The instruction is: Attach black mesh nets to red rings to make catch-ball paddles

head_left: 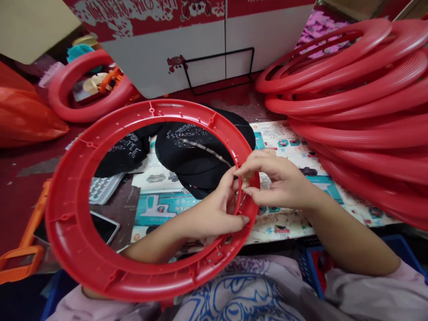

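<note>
Our left hand (217, 207) curls round the ring (65, 178), tilted over the table (20, 169); our right hand (279, 180) bunches its fingertips there, hold unclear. Close fingerwork, we judge: next calls for steadiness!

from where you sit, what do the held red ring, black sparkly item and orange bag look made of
Held red ring: probably plastic, smooth and semi-glossy, with moulded-looking ribs and posts. Black sparkly item: likely fabric, matte, in soft-looking layers; what its bright dots are is unclear. Orange bag: probably thin plastic film, going by its sheen and creases.
</note>
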`<action>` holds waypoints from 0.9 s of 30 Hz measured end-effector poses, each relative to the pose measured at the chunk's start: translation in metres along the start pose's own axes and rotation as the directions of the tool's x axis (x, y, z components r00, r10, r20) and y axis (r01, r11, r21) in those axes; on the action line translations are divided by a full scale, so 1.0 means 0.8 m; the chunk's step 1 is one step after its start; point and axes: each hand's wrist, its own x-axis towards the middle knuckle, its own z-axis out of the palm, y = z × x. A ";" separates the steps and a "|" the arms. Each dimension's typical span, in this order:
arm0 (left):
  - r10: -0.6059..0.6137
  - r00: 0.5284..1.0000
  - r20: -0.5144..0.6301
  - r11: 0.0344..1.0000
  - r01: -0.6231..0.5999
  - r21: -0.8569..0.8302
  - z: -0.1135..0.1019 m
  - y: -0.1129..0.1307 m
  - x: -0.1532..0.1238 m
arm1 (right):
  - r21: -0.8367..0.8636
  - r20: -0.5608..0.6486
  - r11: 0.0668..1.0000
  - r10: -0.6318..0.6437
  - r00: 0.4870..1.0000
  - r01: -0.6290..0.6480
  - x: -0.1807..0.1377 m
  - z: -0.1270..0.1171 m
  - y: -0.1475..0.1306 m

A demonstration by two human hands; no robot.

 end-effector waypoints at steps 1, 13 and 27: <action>0.008 1.000 0.001 0.999 -0.008 -0.046 0.001 0.001 0.000 | -0.016 0.017 0.999 -0.028 0.999 0.028 0.000 -0.001 0.000; -0.110 0.990 0.089 0.976 0.124 -0.181 -0.002 0.005 -0.007 | 0.011 -0.043 0.995 -0.101 0.994 0.102 0.001 -0.004 0.002; -0.143 0.978 0.154 0.960 0.175 -0.220 -0.003 0.018 -0.010 | -0.014 -0.126 0.994 0.102 0.987 -0.105 0.003 -0.003 -0.003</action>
